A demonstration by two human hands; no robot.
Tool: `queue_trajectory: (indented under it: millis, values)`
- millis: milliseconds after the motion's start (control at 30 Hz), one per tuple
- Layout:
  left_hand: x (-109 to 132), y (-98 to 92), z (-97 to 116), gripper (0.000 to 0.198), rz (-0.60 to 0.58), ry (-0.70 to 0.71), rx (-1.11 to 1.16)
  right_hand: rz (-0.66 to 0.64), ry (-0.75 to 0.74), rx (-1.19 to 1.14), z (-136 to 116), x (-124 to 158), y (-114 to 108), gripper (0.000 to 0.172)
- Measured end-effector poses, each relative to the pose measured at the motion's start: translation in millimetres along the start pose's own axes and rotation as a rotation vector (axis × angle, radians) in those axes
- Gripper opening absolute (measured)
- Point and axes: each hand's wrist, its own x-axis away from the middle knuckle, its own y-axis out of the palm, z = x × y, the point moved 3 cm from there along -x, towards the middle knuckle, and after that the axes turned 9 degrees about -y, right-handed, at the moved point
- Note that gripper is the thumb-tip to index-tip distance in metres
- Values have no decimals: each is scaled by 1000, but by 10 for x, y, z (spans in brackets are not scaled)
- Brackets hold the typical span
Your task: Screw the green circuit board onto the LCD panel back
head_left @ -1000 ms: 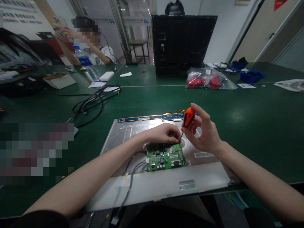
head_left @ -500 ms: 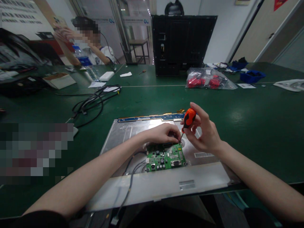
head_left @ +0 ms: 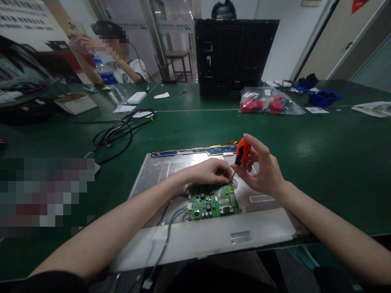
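The metal panel (head_left: 259, 228) lay flat along the near edge of the worktop (head_left: 183, 130); it looked stiff and slick, probably heavy, best held by opposite rims. The green circuit board (head_left: 210, 201) sat upon it, likely light and brittle, safest taken by its edges. The left hand (head_left: 212, 171) curled at the board's far-right corner; I couldn't tell from where I stood whether it pinched anything. The right hand (head_left: 265, 173) gripped the tilted screwdriver (head_left: 242, 151), its chunky handle likely easy to turn.

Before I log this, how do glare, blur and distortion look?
Head view: soft glare on the table, right of the right hand; left edge smeared and stretched; bottle leaning, probably lens distortion; pixel blocks at lower left; circuit board fairly clear.
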Motion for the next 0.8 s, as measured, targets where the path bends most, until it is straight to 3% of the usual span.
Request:
queue_trajectory:
  millis: [800]
  values:
    - [1, 1, -4, 3, 1, 6, -7, -7, -14, -2, -3, -10, -5, 78]
